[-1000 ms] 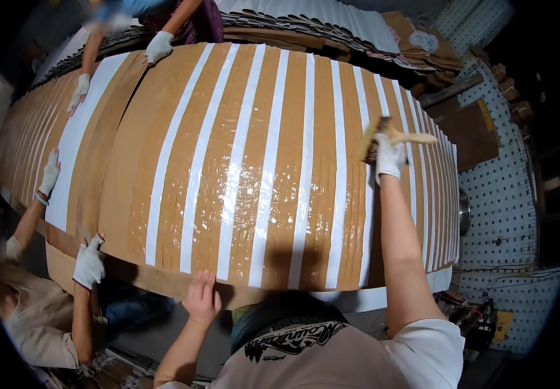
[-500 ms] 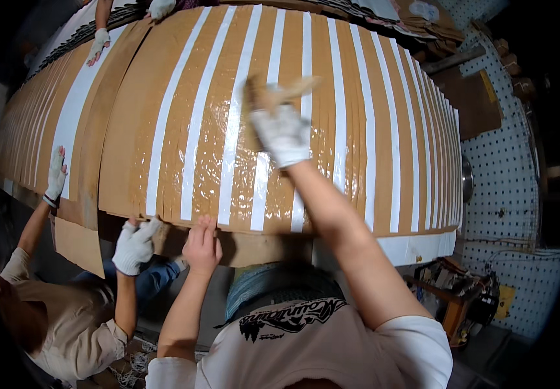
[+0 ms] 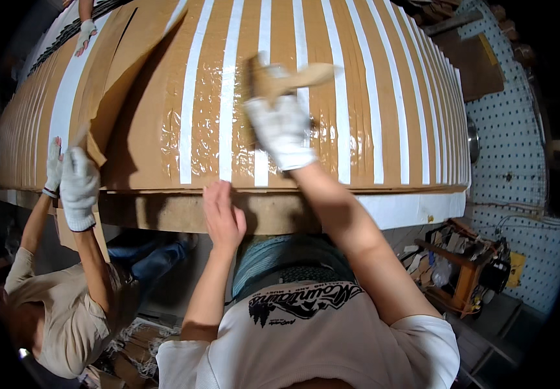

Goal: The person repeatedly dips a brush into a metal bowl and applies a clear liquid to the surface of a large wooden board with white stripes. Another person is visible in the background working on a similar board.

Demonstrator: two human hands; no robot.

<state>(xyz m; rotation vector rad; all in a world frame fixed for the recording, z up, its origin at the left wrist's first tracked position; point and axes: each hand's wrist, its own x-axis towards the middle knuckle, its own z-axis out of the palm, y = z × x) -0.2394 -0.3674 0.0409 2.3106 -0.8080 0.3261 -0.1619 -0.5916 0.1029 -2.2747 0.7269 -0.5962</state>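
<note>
Brush [image 3: 286,78]: wooden, light and stiff, lying on the glue-wet striped sheet [image 3: 163,123] atop the bench [image 3: 416,207]. Best held by its handle; the glue film looks slippery. Right hand [image 3: 280,129], gloved, closed around the brush. Left hand [image 3: 223,217], bare, fingers together, pressed flat at the sheet's near edge. Co-worker's gloved hands [image 3: 76,185] lift the sheet's left flap. Versus half a second earlier: the brush sits further right, and the flap is raised higher.
</note>
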